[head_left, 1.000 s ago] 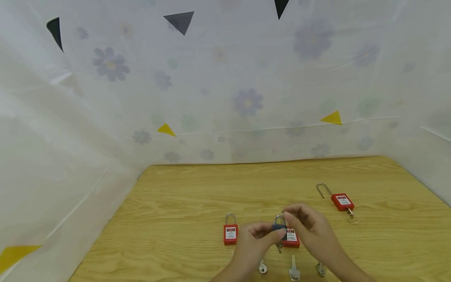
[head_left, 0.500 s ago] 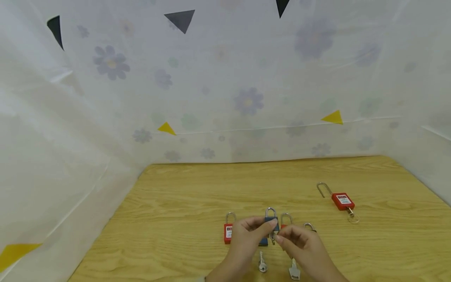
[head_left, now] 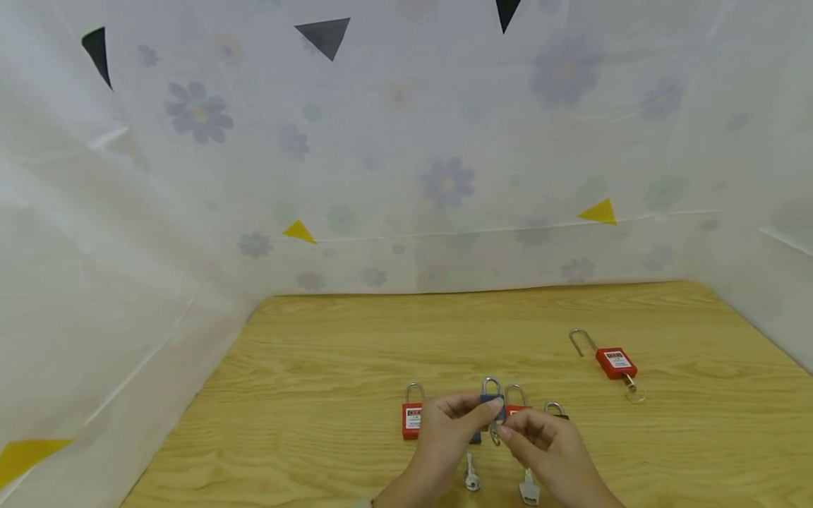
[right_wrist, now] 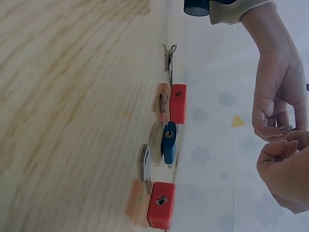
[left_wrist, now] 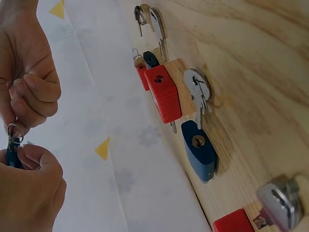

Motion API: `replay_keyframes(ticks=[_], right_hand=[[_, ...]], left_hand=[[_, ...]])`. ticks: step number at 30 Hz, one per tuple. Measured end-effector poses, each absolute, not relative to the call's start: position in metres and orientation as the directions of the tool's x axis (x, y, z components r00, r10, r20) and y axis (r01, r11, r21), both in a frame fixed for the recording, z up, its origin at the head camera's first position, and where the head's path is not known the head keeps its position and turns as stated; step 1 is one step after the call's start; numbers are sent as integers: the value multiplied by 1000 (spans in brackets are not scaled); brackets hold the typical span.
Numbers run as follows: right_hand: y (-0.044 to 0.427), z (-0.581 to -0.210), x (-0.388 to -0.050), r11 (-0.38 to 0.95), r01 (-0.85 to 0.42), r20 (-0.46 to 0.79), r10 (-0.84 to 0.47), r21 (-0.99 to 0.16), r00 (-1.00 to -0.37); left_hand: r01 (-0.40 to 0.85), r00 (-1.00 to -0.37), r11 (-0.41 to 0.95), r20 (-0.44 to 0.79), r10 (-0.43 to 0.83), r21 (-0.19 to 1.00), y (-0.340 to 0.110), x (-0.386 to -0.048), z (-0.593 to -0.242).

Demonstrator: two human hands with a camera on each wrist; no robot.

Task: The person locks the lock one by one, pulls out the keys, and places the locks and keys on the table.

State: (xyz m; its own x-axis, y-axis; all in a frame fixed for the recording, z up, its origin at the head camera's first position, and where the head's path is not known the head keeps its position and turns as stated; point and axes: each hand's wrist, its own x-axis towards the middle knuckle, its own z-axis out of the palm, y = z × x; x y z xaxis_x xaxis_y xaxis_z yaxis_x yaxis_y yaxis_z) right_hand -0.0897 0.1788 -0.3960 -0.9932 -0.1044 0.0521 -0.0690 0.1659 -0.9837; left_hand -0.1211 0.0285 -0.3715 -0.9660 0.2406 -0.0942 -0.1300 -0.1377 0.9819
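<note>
Between thumb and fingers, my left hand [head_left: 441,434] holds a small blue padlock [head_left: 492,408] upright above the table, its shackle pointing up. Just below the body, my right hand [head_left: 549,448] pinches the key and ring [head_left: 495,432] at the padlock's underside; fingertips partly cover the key. In the left wrist view the key ring [left_wrist: 15,131] shows between both hands, with the blue padlock [left_wrist: 13,157] partly hidden by fingers. The right wrist view shows the ring [right_wrist: 287,128] at the fingertips, the padlock itself covered.
Behind the hands stand a red padlock [head_left: 411,422], another red padlock [head_left: 516,409], a partly hidden blue padlock [head_left: 475,438] and a dark padlock [head_left: 559,415]. Loose keys include a round-headed key [head_left: 472,481] and a flat-headed key [head_left: 529,488]. An unlocked red padlock [head_left: 616,363] with its key lies right.
My right hand has moved from beside the shackle down to the key ring. My left hand has shifted the blue padlock slightly left. The ring has turned a little since half a second ago.
</note>
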Motion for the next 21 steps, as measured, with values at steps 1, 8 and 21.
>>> replay_keyframes(ticks=[1, 8, 21], right_hand=[[179, -397, -89, 162, -73, 57, -106, -984, -993], [178, -400, -88, 155, -61, 48, -84, -986, -995], [174, -406, -77, 175, -10, -8, -102, -984, -995]], left_hand=[[-130, -966, -135, -94, 242, 982, 29, -121, -371], [-132, -964, -116, -101, 244, 984, 29, -122, -372], [-54, -990, -157, -32, 139, 986, 19, -138, -363]])
